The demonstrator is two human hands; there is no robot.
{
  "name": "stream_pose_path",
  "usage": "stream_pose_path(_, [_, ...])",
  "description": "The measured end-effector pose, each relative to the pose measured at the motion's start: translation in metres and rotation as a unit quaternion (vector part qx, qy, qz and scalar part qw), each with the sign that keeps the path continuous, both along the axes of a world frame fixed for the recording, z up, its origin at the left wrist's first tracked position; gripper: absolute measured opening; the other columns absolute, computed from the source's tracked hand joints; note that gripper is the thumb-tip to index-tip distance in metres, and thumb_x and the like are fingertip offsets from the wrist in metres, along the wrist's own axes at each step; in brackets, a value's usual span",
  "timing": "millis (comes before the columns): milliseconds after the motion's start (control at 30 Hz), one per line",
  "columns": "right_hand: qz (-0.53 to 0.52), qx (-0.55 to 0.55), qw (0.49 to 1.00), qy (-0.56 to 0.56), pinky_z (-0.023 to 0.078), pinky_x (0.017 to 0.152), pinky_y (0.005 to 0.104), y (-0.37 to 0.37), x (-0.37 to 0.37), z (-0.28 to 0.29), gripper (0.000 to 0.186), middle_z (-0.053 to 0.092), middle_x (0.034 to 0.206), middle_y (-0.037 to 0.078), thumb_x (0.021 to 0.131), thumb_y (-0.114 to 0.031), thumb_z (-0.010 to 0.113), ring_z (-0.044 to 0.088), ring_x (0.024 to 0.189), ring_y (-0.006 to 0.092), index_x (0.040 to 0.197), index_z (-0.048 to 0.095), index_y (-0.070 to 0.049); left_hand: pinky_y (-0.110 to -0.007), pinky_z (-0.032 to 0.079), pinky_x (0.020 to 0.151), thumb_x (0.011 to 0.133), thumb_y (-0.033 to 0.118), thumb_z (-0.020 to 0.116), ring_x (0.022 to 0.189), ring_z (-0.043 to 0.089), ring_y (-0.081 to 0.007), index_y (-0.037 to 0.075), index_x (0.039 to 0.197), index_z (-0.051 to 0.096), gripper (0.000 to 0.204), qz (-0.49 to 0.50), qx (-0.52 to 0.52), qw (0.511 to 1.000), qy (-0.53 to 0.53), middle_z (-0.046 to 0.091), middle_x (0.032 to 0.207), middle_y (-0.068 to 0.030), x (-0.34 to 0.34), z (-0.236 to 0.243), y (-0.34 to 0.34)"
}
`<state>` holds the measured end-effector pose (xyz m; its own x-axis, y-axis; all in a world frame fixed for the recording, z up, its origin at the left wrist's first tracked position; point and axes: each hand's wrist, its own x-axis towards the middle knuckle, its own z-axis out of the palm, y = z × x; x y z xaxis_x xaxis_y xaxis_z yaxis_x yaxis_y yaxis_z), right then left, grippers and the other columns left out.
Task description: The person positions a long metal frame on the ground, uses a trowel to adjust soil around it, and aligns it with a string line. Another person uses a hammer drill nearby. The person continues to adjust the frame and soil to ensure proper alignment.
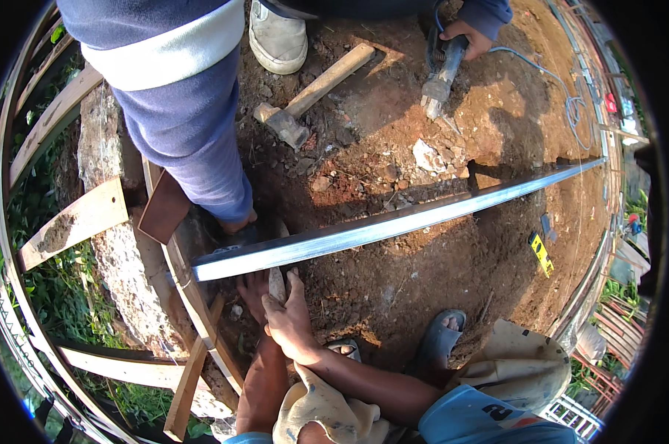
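A long shiny metal bar (364,226) spans the dug soil from the wooden boards at left to the far right. Just below its left end, my left hand (254,297) reaches down with fingers stretched out; their tips are partly hidden at the bar's edge. Closed around an elongated pale grey piece (277,284), my right hand (288,317) sits beside the left, crossing its wrist. Whether that piece is stone or a tool handle I cannot tell. Across the bar, a co-worker's hand (238,222) reaches down near the bar's left end.
The co-worker's other hand (476,38) grips a corded power tool (444,74). A wooden-handled hammer (327,85) lies on the soil. Nailed boards (194,300) line the rough masonry (138,274) at left. A yellow-black object (542,255) and a blue cable (573,111) are at right.
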<state>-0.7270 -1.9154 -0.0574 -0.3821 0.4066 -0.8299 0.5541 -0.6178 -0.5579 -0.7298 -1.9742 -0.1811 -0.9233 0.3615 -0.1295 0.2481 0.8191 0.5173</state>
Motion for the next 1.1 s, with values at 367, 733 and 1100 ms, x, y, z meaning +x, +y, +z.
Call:
stream_pose_path(367, [0.214,0.369,0.904,-0.016,0.026,0.114,0.0600,-0.028,-0.033,-0.064,0.050,0.068,0.123,0.020,0.098,-0.027,0.057,0.064,0.115,0.0401,0.142,0.049,-0.003,-0.051,0.023,0.118,0.094,0.040,0.053,0.139,0.043,-0.0218,0.015,0.136,0.057,0.049,-0.060,-0.110,0.992,0.033,0.057,0.142,-0.0063,0.009,0.003,0.003])
stream_pose_path(733, [0.372,0.199,0.906,0.038,0.053,0.093,0.0516,0.036,-0.018,-0.064,0.053,0.065,0.108,0.036,0.085,-0.013,0.064,0.063,0.106,0.0508,0.134,0.053,0.005,-0.052,0.024,0.117,0.093,0.038,0.055,0.138,0.043,-0.0203,0.016,0.136,0.058,0.048,-0.112,-0.256,0.959,0.044,0.057,0.142,-0.0050,-0.004,-0.017,-0.004])
stream_pose_path(1100, [0.253,0.197,0.944,0.084,0.045,0.037,0.0340,0.028,-0.018,-0.081,0.033,0.059,0.069,0.007,0.097,-0.014,0.059,0.057,0.050,0.0154,0.125,0.055,0.003,-0.052,0.029,0.114,0.088,0.038,0.061,0.134,0.046,-0.0252,0.014,0.135,0.058,0.053,-0.096,-0.244,0.965,0.026,0.058,0.134,-0.0080,-0.003,-0.024,-0.014])
